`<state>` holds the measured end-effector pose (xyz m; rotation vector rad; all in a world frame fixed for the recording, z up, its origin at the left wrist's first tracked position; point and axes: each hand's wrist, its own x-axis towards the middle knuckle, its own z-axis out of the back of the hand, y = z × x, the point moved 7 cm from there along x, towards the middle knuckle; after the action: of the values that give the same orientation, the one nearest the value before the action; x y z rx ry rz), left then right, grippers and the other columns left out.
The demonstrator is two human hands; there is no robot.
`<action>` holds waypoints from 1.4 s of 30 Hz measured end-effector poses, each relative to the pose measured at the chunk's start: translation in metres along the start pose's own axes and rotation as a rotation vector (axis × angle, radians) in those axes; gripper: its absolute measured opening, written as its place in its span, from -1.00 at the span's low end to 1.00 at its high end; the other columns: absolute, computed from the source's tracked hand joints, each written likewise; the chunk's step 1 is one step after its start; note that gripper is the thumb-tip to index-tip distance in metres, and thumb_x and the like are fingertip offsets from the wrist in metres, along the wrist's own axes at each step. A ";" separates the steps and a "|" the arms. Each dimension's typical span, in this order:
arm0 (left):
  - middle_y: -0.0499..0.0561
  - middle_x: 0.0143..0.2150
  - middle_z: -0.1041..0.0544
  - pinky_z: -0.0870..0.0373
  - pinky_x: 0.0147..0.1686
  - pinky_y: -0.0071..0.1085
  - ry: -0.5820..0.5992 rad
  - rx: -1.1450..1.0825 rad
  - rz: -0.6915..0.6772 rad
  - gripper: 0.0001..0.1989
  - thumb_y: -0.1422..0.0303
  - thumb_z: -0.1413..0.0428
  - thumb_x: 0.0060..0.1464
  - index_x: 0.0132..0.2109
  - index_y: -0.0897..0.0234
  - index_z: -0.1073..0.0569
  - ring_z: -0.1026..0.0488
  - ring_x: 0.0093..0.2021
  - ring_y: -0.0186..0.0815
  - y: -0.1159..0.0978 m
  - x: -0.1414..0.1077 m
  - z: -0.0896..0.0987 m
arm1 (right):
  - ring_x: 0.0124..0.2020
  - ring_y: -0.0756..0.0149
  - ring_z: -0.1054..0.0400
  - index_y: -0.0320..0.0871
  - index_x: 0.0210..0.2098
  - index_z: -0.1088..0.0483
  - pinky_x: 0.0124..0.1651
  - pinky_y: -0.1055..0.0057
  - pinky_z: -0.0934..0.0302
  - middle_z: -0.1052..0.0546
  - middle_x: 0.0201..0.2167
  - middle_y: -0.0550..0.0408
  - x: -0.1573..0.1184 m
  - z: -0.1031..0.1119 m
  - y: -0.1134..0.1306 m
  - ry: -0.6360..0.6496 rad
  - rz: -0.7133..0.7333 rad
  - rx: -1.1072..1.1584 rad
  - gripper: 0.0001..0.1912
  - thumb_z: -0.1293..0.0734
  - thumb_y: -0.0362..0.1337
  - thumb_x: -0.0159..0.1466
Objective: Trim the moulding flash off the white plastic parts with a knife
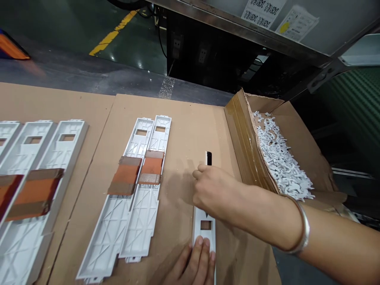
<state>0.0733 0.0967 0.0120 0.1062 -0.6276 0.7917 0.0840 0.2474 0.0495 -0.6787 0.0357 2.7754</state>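
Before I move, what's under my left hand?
A white plastic panel with a square window lies there; your left hand covers its lower end, so that part cannot be seen.

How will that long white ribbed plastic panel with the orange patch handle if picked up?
The long white ribbed plastic panel probably feels light for its length, being thin moulded plastic with a window cut out. Its ribs and raised edges should keep it fairly stiff.

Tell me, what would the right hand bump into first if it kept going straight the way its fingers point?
Probably the closer of the two white plastic panels, near its orange-brown band, past the cardboard sheet. The right hand may be raised, though, so it could pass over.
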 end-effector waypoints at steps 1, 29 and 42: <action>0.09 -0.22 -0.57 0.00 0.23 -0.14 -0.002 -0.003 0.006 -0.59 0.58 0.26 0.18 -0.19 0.37 -0.48 -0.49 -0.14 -0.27 0.000 0.000 0.000 | -0.55 0.33 -0.13 -0.07 -0.75 -0.20 -0.41 0.32 0.11 -0.29 -0.74 0.16 -0.002 0.005 0.003 0.006 0.008 -0.009 -0.68 -0.42 -0.41 -0.06; 0.11 -0.16 -0.55 0.01 0.22 -0.14 0.040 -0.021 0.001 -0.64 0.54 0.20 0.15 -0.15 0.38 -0.48 -0.46 -0.08 -0.21 -0.002 -0.002 0.001 | -0.51 0.33 -0.31 -0.09 -0.45 -0.32 -0.43 0.42 -0.03 -0.40 -0.54 0.15 -0.110 -0.068 0.037 -0.359 -0.743 0.312 -0.62 -0.04 -0.17 0.40; 0.13 -0.14 -0.53 0.01 0.22 -0.14 0.057 -0.028 -0.011 -0.66 0.51 0.17 0.17 -0.13 0.39 -0.49 -0.43 -0.04 -0.20 -0.002 -0.003 -0.001 | -0.48 0.31 -0.36 -0.06 -0.39 -0.33 -0.46 0.40 -0.03 -0.44 -0.49 0.15 -0.107 -0.082 0.036 -0.256 -0.735 0.318 -0.71 -0.10 -0.15 0.37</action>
<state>0.0736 0.0941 0.0097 0.0609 -0.5839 0.7726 0.2015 0.1768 0.0243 -0.1871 0.1401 2.0573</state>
